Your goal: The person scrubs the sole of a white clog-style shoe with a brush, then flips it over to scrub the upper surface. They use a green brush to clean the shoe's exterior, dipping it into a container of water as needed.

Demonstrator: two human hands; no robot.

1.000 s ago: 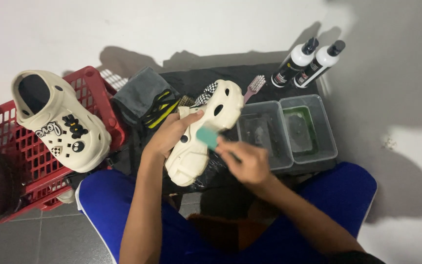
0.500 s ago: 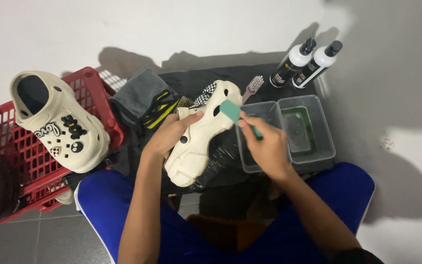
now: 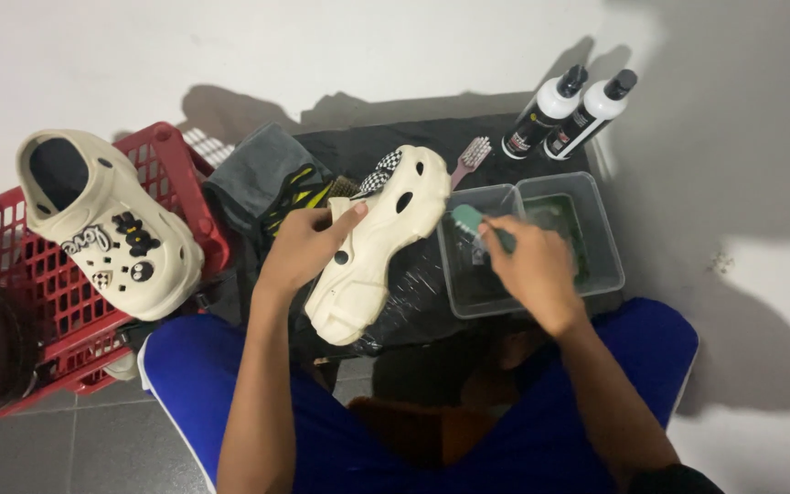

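Since the earlier frame, the right hand has carried the green brush off the clog and out over the left clear tub, right of centre. At the bottom of the frame sit the person's knees in blue shorts. Above them, the right hand's fingers are curled shut around the brush handle, its green head poking out toward the shoe. At centre, the left hand grips the cream clog by its side, fingers wrapped under, thumb on top, sole tilted up over black plastic sheeting. At left, a second cream clog rests on a red basket. Farther up, a pink toothbrush lies beside two white bottles near the wall.
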